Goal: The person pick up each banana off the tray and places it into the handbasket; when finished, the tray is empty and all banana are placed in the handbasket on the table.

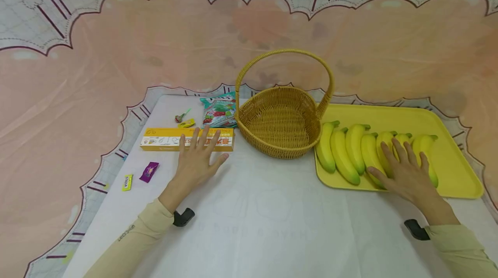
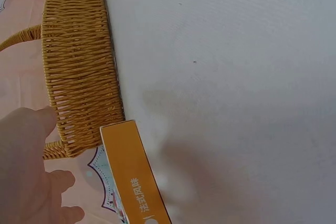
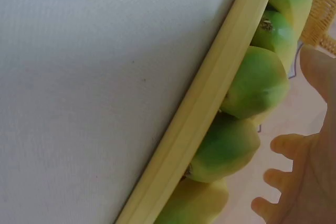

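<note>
My left hand [image 1: 196, 163] hovers with spread fingers near an orange and white box [image 1: 163, 140] at the left of the table. In the left wrist view the thumb and fingertips show beside the box's end [image 2: 135, 174], holding nothing. My right hand [image 1: 412, 176] is spread above a row of several yellow bananas [image 1: 342, 157] with green tips, which lie on a yellow tray [image 1: 455, 161]. The right wrist view shows that hand [image 3: 310, 171] apart from the bananas [image 3: 257, 82]. Between the hands stands a woven basket [image 1: 278, 118] with a tall arched handle; its inside shows only wicker.
Behind the box lie a teal snack bag [image 1: 219, 111], a yellow wrapped sweet [image 1: 186, 123] and a small lollipop [image 1: 180, 118]. A purple wrapped sweet [image 1: 149, 172] and a small yellow packet [image 1: 127, 182] lie at the left. White cloth [image 1: 272, 222] covers the table.
</note>
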